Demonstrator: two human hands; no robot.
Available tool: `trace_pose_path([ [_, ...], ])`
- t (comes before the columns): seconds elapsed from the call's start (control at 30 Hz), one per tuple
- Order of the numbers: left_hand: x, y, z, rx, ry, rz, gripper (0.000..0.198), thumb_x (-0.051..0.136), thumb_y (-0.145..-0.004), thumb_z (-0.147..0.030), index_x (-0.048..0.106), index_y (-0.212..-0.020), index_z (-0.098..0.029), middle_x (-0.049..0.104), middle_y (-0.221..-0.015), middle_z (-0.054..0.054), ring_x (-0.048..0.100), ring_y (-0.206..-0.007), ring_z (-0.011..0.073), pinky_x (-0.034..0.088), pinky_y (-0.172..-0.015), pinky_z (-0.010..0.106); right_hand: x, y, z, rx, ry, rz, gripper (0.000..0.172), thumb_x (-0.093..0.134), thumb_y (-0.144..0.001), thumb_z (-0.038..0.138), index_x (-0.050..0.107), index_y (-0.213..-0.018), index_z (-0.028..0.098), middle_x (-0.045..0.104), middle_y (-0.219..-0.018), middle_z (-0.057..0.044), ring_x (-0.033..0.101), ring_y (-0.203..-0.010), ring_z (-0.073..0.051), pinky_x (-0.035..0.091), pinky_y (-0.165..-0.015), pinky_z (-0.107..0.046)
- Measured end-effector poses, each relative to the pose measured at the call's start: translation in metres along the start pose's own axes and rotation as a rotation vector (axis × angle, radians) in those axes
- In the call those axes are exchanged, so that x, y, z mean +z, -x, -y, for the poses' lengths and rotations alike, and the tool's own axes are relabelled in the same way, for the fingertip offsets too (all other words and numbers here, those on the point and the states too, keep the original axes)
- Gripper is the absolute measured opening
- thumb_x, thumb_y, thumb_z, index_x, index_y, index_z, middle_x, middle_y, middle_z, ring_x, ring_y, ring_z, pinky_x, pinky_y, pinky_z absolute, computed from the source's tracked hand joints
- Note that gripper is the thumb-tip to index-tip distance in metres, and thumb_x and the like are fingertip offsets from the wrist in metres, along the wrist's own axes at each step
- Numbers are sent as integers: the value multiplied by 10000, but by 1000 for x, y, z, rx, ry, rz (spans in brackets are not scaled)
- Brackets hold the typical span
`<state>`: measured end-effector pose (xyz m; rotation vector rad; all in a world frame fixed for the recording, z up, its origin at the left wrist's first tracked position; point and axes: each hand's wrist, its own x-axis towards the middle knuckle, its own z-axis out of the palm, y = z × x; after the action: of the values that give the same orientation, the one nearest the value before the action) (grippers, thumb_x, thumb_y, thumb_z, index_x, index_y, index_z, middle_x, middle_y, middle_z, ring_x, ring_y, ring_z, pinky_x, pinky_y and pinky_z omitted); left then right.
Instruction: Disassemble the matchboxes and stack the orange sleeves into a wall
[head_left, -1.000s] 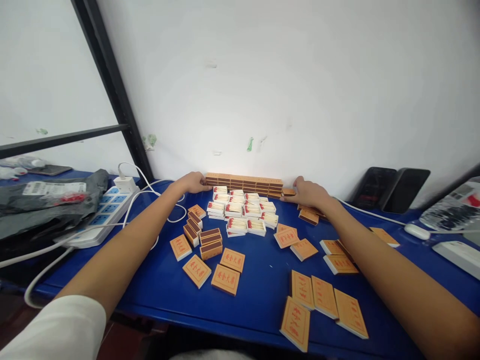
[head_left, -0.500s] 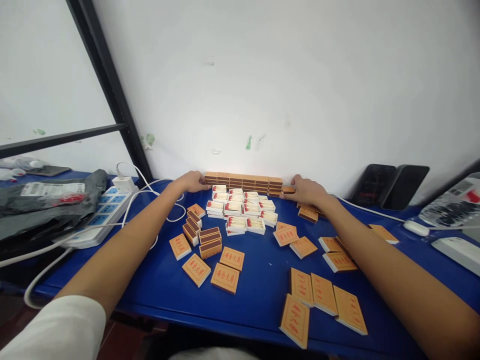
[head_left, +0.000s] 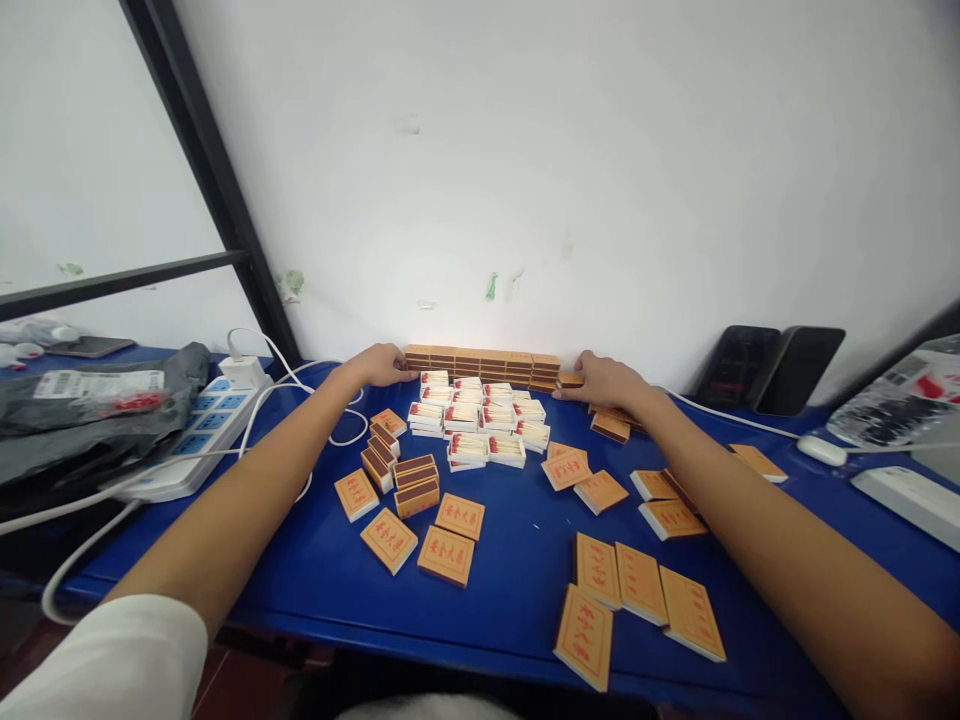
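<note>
Blue table [head_left: 517, 570], bare at 6 o'clock; left hand [head_left: 382, 365] and right hand [head_left: 604, 383], fingers together, still bracket the matchbox row [head_left: 484, 363] at 12.

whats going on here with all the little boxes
A person has both hands on a stacked row of orange matchboxes against the wall: the left hand at its left end, the right hand at its right end. Open trays of matches sit just in front, and loose matchboxes lie scattered on the blue table.
</note>
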<state>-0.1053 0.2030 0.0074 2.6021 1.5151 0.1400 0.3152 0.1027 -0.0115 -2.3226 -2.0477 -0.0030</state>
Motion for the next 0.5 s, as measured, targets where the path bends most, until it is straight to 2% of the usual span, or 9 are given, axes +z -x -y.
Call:
trace_pose_path([
  [0.13,0,0,1,0,6,1,547,649,-780,-701,761,-828,-167,739,-796,87,652,-756,227,423,-658,300,-2,-4,-8,13,0,23,668,727,-810,696,544,-1222,203,721,-1226,-193,696,-1086,-368,506,-809,-402],
  [0.33,-1,1,0,-9,11,-4,524,670,-764,-696,754,-796,-180,725,-759,77,653,-755,229,428,-662,296,-2,-8,-18,-21,-65,18,563,740,-828,599,573,-1199,211,767,-1078,-145,720,-988,-329,505,-755,-371],
  [0.5,0,0,1,-15,11,-2,538,678,-759,-697,770,-838,-173,733,-777,86,662,-763,238,442,-672,303,2,-10,-18,-38,-89,-10,495,745,-843,544,587,-1182,220,776,-1050,-122,720,-1001,-314,510,-800,-366],
])
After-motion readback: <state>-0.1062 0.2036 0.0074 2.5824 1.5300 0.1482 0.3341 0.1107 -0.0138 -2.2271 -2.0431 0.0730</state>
